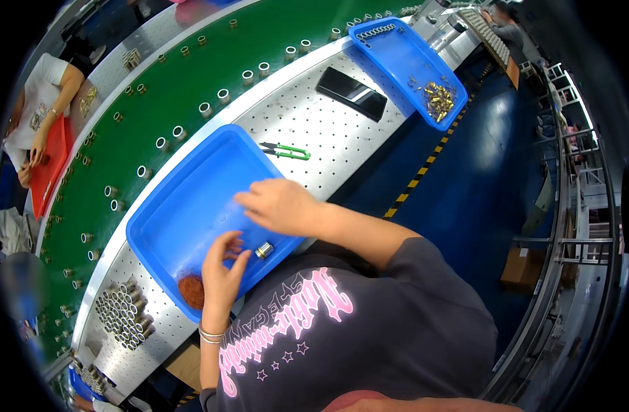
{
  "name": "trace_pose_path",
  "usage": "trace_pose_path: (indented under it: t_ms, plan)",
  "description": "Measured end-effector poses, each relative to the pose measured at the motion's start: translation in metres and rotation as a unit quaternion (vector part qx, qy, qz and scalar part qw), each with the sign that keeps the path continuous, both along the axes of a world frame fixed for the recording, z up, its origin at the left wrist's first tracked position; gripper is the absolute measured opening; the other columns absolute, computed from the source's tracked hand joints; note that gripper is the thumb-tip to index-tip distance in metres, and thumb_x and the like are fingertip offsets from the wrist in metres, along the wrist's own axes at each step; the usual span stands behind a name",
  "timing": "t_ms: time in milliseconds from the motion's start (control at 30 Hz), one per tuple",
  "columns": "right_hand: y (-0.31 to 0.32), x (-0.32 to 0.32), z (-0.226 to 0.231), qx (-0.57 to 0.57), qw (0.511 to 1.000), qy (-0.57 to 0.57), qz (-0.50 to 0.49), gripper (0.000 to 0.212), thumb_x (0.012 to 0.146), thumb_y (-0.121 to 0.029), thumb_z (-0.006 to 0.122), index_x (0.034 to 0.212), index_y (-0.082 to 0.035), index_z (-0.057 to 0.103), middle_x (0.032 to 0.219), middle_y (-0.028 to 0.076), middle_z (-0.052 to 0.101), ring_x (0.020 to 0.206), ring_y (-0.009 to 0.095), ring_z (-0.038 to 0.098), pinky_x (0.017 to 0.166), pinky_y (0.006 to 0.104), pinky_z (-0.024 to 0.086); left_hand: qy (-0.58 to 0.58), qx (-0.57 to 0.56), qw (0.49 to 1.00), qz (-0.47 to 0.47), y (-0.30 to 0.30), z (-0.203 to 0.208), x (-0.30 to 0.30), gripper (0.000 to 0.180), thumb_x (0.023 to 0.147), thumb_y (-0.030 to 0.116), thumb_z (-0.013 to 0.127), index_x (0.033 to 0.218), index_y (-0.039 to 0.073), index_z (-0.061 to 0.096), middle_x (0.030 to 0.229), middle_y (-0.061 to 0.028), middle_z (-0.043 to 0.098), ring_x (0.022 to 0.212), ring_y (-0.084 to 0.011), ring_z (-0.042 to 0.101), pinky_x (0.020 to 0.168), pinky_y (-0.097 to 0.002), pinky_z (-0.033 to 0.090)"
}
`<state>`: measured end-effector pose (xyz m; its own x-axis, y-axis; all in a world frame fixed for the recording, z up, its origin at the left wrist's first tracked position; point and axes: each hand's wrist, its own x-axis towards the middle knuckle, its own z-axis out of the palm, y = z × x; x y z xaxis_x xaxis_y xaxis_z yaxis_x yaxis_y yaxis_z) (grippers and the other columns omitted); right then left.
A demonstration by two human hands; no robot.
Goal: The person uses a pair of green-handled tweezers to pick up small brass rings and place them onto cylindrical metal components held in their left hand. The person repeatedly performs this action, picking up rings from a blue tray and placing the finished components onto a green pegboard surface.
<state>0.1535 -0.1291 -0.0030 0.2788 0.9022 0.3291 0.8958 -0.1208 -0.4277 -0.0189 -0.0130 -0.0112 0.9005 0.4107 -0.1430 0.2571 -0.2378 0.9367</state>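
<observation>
Both my hands are over a blue plastic tray (184, 199) on the perforated metal bench. My left hand (222, 271) rests in the tray's near part with fingers apart, next to a pile of small reddish rings (189, 290). A small silver cylindrical fitting (264, 250) lies in the tray just right of its fingers. My right hand (280, 204) hovers above the tray's right side, palm down, fingers curled; I cannot see whether it holds anything.
A cluster of silver metal tubes (122, 312) stands left of the tray. Green-handled snips (287, 151) and a black phone (351, 93) lie beyond it. Another blue tray (404, 58) holds brass parts (438, 99). A green conveyor (163, 103) carries metal fittings; another person (43, 113) sits across it.
</observation>
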Motion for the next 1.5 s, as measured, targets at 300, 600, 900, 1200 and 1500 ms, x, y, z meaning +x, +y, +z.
trace_pose_path:
  t_ms: [300, 600, 900, 1200, 1500]
  plan:
    - [-0.034, 0.125, 0.002, -0.051, 0.948, 0.016, -0.314, 0.022, 0.082, -0.025, 0.057, 0.093, -0.006, 0.054, 0.077, 0.016, 0.064, 0.074, 0.033, 0.063, 0.069, 0.0426, 0.049, -0.009, 0.220, 0.961, -0.166, -0.014, 0.002, 0.017, 0.028, 0.074, 0.008, 0.067, 0.101, 0.005, 0.061, 0.094, -0.0127, 0.060, 0.089, -0.0319, 0.056, 0.079, -0.0381, 0.045]
    - [-0.036, 0.096, 0.004, 0.025, 0.968, -0.024, -0.248, 0.033, 0.074, -0.020, 0.069, 0.104, -0.009, 0.059, 0.088, 0.010, 0.059, 0.078, 0.029, 0.060, 0.067, 0.0375, 0.048, 0.014, 0.225, 0.960, -0.168, -0.015, 0.001, 0.020, 0.023, 0.075, 0.007, 0.063, 0.098, 0.007, 0.059, 0.088, -0.0115, 0.054, 0.085, -0.0302, 0.054, 0.074, -0.0382, 0.045]
    - [-0.022, 0.012, 0.001, -0.196, 0.977, -0.044, 0.069, 0.023, 0.074, -0.011, 0.064, 0.095, -0.007, 0.056, 0.081, 0.010, 0.058, 0.081, 0.027, 0.058, 0.074, 0.0374, 0.045, 0.009, 0.182, 0.972, -0.152, -0.014, -0.001, 0.025, 0.034, 0.073, 0.001, 0.062, 0.107, 0.005, 0.055, 0.091, -0.0124, 0.055, 0.081, -0.0282, 0.057, 0.071, -0.0359, 0.047]
    - [-0.033, 0.053, 0.027, -0.029, 0.975, 0.196, -0.101, 0.022, 0.080, -0.008, 0.060, 0.101, -0.006, 0.056, 0.093, 0.011, 0.058, 0.079, 0.027, 0.061, 0.069, 0.0339, 0.049, -0.035, 0.308, 0.947, -0.088, -0.014, 0.002, 0.040, 0.034, 0.076, 0.000, 0.058, 0.109, 0.007, 0.053, 0.092, -0.0132, 0.055, 0.082, -0.0299, 0.056, 0.071, -0.0365, 0.047]
    - [-0.068, 0.126, -0.008, -0.060, 0.955, -0.091, -0.276, 0.019, 0.076, -0.013, 0.065, 0.092, -0.006, 0.058, 0.088, 0.012, 0.059, 0.082, 0.031, 0.059, 0.074, 0.0383, 0.048, 0.008, 0.336, 0.935, -0.112, -0.015, -0.014, 0.068, 0.031, 0.079, 0.010, 0.060, 0.110, 0.007, 0.055, 0.088, -0.0124, 0.053, 0.076, -0.0298, 0.057, 0.065, -0.0375, 0.049]
